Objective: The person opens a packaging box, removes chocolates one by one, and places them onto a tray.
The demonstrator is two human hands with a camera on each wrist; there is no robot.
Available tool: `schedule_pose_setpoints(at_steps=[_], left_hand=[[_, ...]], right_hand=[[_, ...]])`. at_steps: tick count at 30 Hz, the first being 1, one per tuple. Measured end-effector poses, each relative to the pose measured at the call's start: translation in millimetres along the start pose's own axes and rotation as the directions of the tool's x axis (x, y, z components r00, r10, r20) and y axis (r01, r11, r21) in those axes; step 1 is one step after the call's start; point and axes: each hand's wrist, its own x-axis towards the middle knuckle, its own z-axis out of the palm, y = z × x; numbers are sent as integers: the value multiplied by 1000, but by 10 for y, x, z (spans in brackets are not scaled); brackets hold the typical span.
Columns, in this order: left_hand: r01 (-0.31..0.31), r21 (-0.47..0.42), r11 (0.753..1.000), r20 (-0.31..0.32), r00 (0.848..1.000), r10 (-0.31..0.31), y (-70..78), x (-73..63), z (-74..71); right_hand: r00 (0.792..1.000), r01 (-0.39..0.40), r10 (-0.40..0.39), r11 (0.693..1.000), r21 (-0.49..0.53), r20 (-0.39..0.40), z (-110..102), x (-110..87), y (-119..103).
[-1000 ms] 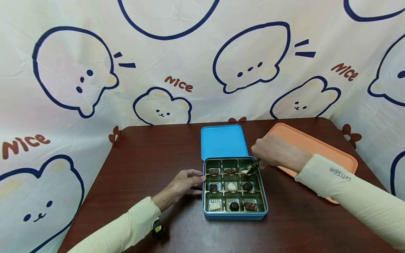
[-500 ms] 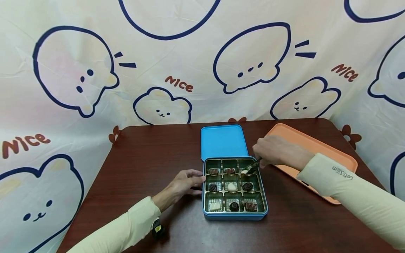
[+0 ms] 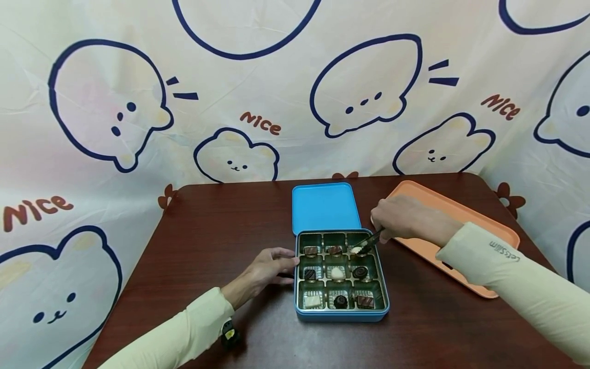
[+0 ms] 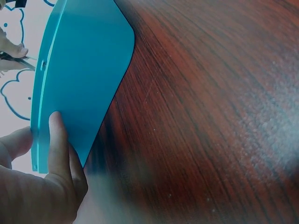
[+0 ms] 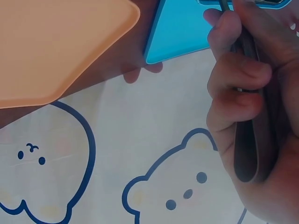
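Note:
In the head view, a blue tin (image 3: 342, 316) lies uncovered, its gold-lined compartments each holding a chocolate. My right hand (image 3: 407, 219) grips dark metal tongs (image 3: 374, 239), whose tips reach into the far right compartment at a whitish chocolate (image 3: 356, 250). Whether the tips pinch that piece is too small to tell. The right wrist view shows the fingers (image 5: 238, 70) curled round the tongs' handle. Against the tin's left side rests my left hand (image 3: 262, 271); in the left wrist view its fairly straight fingers (image 4: 58, 144) touch the outer wall and rim.
Behind the tin lies its flat blue lid (image 3: 326, 207). An orange tray (image 3: 488, 225) stands at the back right, partly under my right forearm. All of it sits on a dark brown table (image 3: 221, 220), with a printed cloth (image 3: 295, 92) hanging behind.
My right hand has shifted slightly to the right, with the tongs' tips still in the far right compartment. The left hand and the tin have stayed in place.

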Motion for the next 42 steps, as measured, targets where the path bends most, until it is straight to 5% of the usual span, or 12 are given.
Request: schedule_pose_setpoints(at_steps=[24, 42], left_hand=[[10, 3, 1000, -16, 1000, -10, 12, 6, 12], [14, -3, 1000, -20, 1000, -14, 2, 9, 13]], right_hand=[[999, -9, 11, 999, 33, -41, -206, -154, 115], [992, -119, 125, 978, 172, -20, -405, -267, 360]])
